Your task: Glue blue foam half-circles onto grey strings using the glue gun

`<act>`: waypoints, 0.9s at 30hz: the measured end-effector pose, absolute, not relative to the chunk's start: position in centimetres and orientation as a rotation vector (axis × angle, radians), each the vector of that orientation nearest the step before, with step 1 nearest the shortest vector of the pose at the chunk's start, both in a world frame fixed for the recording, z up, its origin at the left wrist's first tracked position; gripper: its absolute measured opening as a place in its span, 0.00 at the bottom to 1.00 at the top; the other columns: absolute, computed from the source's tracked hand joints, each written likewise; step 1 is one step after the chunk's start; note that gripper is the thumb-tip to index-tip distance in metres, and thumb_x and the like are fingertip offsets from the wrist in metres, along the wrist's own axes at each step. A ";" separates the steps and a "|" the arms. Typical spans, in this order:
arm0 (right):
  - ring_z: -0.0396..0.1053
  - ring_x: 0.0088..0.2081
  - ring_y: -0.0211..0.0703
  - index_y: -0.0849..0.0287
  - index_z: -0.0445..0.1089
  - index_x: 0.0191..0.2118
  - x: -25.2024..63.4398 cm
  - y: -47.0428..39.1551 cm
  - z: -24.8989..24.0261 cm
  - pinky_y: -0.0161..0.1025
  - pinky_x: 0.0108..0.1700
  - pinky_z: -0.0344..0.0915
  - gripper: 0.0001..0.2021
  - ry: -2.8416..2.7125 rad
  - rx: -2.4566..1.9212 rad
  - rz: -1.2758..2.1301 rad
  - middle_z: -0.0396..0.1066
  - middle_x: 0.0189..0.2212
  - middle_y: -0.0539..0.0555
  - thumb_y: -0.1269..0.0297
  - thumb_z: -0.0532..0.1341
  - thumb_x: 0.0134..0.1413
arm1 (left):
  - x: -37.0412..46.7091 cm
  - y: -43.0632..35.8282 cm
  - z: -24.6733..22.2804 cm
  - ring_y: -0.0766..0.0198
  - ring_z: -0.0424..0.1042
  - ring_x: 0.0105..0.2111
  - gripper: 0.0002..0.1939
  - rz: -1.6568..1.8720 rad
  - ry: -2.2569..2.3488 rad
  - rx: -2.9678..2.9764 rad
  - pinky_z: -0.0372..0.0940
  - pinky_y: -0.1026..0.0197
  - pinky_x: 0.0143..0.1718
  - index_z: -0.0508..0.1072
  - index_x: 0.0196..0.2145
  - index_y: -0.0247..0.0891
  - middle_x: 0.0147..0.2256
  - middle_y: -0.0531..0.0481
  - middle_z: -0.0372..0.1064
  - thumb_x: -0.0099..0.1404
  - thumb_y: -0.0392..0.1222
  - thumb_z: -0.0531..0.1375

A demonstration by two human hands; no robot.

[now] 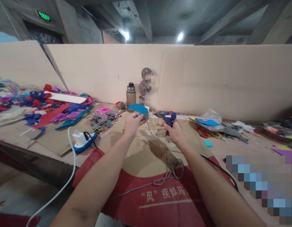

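Observation:
My left hand (pixel 132 123) pinches a blue felt piece (pixel 138 108) with a rounded edge, raised above the work area; a grey part shows at its right end. Grey yarn (pixel 149 127) hangs from that end toward the loose yarn coil (pixel 176 167) lower down. Closed around the handle of a blue hot glue gun (pixel 169 119) is my right hand (pixel 176 132). The gun's dark nozzle points left at the felt, with a small gap between them. Under both hands lies a brown and red cardboard sheet (pixel 136 160).
Felt scraps (pixel 63 110) are heaped on the left, near a blue power strip (pixel 85 143) with a white cable. Grey pieces with pink dots (pixel 103 119), a bottle (pixel 131 96) and a grey moon hanging (pixel 146 73) stand farther back. Scissors (pixel 215 135) and a plate (pixel 209 126) lie right.

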State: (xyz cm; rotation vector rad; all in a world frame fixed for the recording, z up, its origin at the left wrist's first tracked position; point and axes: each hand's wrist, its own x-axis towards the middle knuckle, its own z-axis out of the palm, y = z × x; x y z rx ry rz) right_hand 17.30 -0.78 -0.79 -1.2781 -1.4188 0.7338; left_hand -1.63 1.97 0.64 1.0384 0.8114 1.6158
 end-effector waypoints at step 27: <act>0.62 0.27 0.39 0.58 0.66 0.38 15.4 -1.9 -0.3 0.38 0.30 0.61 0.11 -1.510 -1.088 0.619 0.68 0.29 0.52 0.59 0.57 0.49 | -1.9 2.7 0.1 0.69 0.70 0.23 0.12 1.640 0.822 0.840 0.71 0.54 0.41 0.62 0.19 0.34 0.20 0.56 0.63 0.51 0.33 0.64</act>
